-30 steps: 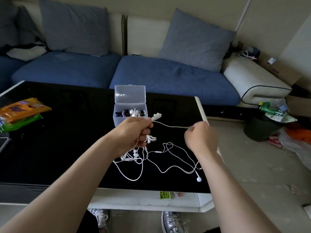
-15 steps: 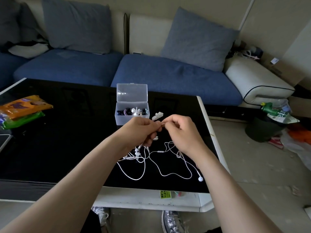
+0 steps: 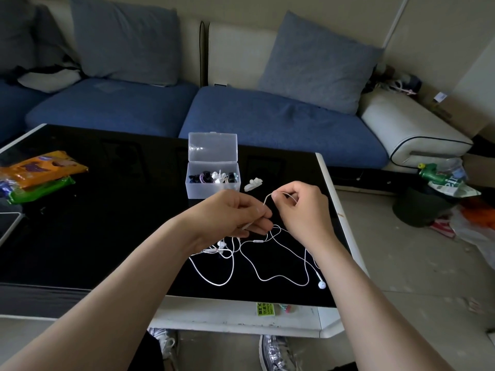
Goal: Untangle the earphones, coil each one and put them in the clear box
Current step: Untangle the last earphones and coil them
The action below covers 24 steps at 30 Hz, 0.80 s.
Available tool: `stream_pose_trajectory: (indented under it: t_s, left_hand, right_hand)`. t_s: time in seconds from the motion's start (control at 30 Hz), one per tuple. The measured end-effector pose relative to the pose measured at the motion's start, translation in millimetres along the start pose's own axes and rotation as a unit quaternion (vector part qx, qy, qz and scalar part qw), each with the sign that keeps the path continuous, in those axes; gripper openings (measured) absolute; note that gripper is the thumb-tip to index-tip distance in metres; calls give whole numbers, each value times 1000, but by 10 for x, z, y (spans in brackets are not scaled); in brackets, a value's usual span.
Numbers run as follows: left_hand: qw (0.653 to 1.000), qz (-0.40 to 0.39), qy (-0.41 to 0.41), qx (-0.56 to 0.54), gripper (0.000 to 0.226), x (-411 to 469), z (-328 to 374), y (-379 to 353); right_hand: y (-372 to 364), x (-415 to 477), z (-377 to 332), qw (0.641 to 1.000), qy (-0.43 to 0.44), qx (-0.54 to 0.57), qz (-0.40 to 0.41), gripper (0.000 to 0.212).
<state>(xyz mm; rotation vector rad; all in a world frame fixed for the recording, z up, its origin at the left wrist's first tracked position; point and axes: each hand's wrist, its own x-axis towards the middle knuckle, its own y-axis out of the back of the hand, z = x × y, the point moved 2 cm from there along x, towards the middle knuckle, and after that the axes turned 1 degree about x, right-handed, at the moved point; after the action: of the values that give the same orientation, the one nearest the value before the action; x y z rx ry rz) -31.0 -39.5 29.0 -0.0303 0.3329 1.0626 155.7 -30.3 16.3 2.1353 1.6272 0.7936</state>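
White earphones point(image 3: 257, 271) lie in loose loops on the black table point(image 3: 107, 223), one earbud at the right end near the table's edge. My left hand point(image 3: 235, 215) pinches the cable near its plug end. My right hand point(image 3: 302, 210) pinches the same cable, bent into a small loop between the two hands. The clear box point(image 3: 213, 180) stands open just behind my hands, lid upright, with several coiled black and white earphones inside. A small white piece point(image 3: 253, 184) lies right of the box.
Orange and green snack packets point(image 3: 40, 172) lie at the table's left. A tablet corner point(image 3: 8, 223) sits at the left edge. A blue sofa point(image 3: 267, 121) runs behind the table. A dark bin point(image 3: 420, 204) and litter are on the floor to the right.
My right hand, stretched out to the right a second ago, has come back next to my left hand. The cable between them now bends into a small loop.
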Motion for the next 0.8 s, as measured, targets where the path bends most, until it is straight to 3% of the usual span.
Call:
stream_pose_trajectory:
  t_s: [0.1, 0.3, 0.43, 0.57, 0.7, 0.8]
  left_hand:
    - [999, 10, -34, 7, 18, -16, 36, 7]
    - [985, 105, -70, -114, 22, 63, 2, 81]
    - [978, 167, -91, -88, 30, 124, -84, 142]
    - [976, 192, -98, 29, 33, 144, -101, 187]
    - [969, 145, -93, 175, 29, 137, -125, 162]
    - [977, 104, -70, 174, 31, 119, -133, 109]
  right_hand:
    - [-45, -9, 2, 999, -3, 2, -32, 8]
    - [-152, -72, -31, 981, 29, -48, -184, 20]
    - [-230, -160, -120, 969, 55, -47, -236, 20]
    - [-197, -167, -205, 971, 97, -32, -215, 22]
    - [-128, -129, -219, 986, 82, 42, -138, 26]
    - [-66, -96, -224, 989, 89, 89, -77, 31]
